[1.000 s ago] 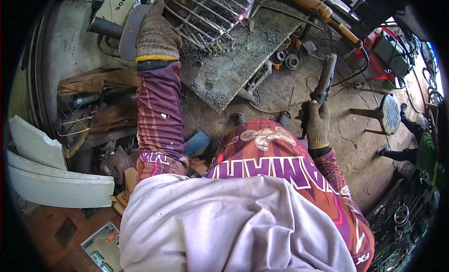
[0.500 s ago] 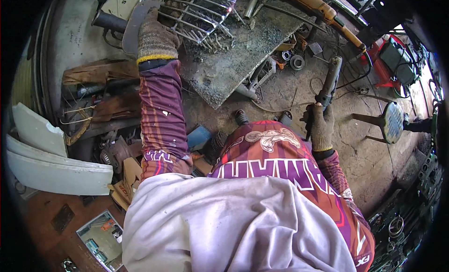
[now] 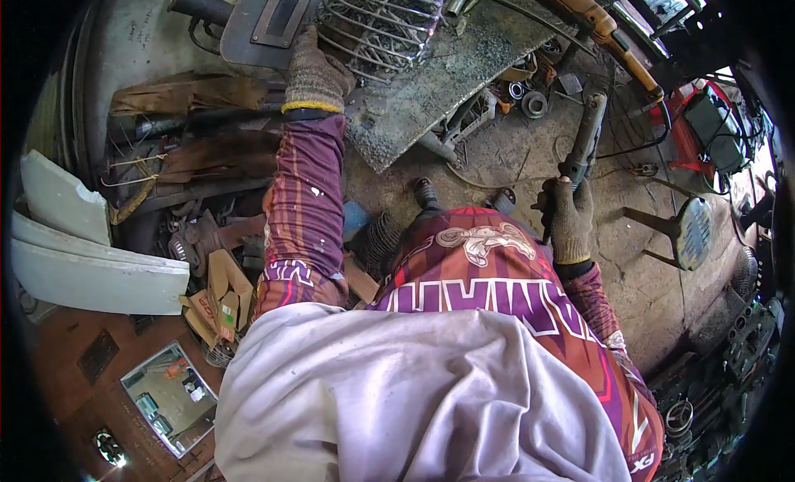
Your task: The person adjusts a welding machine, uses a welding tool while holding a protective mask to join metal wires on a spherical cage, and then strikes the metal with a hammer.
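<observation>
My left hand (image 3: pixel 317 74), in a knitted grey-brown glove with a yellow cuff, grips the edge of a dark welding shield (image 3: pixel 244 31) with a framed window. Some of its fingers are hidden. Right beside it, a cage of welded metal bars (image 3: pixel 389 22) stands on a grit-covered metal table (image 3: pixel 406 122). Lower at the right, my right hand (image 3: pixel 571 223), gloved alike, is closed around the dark grip of a long grey tool (image 3: pixel 586 134). That tool points up and away from me; its exact kind I cannot make out.
An orange-brown power tool (image 3: pixel 604 39) with a black cable lies at the table's far right. A round-topped stool (image 3: pixel 694 233) stands to the right, near a red and green machine (image 3: pixel 708 126). White curved panels (image 3: pixel 95 267) and cardboard (image 3: pixel 224 287) lie at the left. Cables cross the floor.
My left hand has shifted right and slightly down. The welding shield has turned with it, so its window now shows. My right hand keeps its hold on the grey tool.
</observation>
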The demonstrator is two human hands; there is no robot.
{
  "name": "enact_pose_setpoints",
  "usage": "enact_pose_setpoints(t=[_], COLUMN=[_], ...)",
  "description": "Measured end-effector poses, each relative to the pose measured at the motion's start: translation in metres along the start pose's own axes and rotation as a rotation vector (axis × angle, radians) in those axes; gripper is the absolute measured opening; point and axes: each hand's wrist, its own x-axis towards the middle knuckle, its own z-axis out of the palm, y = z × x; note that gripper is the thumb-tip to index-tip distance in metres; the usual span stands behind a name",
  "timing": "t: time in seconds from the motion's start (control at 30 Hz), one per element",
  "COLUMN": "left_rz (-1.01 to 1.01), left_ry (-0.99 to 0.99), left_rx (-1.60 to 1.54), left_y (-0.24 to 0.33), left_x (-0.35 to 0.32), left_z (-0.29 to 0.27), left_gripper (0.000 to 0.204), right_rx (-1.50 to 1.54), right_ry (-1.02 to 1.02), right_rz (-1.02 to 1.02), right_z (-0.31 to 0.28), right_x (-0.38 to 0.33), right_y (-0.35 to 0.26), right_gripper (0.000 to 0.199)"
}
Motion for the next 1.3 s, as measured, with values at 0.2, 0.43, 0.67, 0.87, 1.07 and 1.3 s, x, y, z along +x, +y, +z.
enact_pose_setpoints(t=[0.2, 0.43, 0.67, 0.87, 1.07, 1.3], left_rz=[-0.046, -0.04, 0.098, 0.457, 0.459, 0.338], left_ry=[0.01, 0.083, -0.097, 0.232, 0.264, -0.059], left_rx=[-0.03, 0.008, -0.205, 0.096, 0.342, 0.203], left_y=[-0.016, -0.017, -0.028, -0.008, 0.026, 0.025], left_x=[0.015, 0.012, 0.0, -0.005, 0.038, 0.055], left_z=[-0.004, 0.002, -0.019, -0.069, -0.085, -0.087], left_gripper=[0.037, 0.043, 0.043, 0.052, 0.079, 0.054], right_rx=[0.015, 0.118, 0.117, 0.045, 0.092, 0.204], right_ry=[-0.07, -0.099, -0.139, -0.252, -0.203, -0.356], right_rz=[0.077, 0.065, 0.011, -0.004, -0.057, 0.174], right_z=[-0.014, -0.016, -0.006, -0.015, 0.026, 0.073], right_x=[-0.002, -0.002, -0.003, 0.007, 0.005, -0.027], right_y=[0.001, -0.005, -0.005, -0.01, -0.071, -0.058], right_gripper=[0.042, 0.032, 0.041, 0.05, 0.047, 0.042])
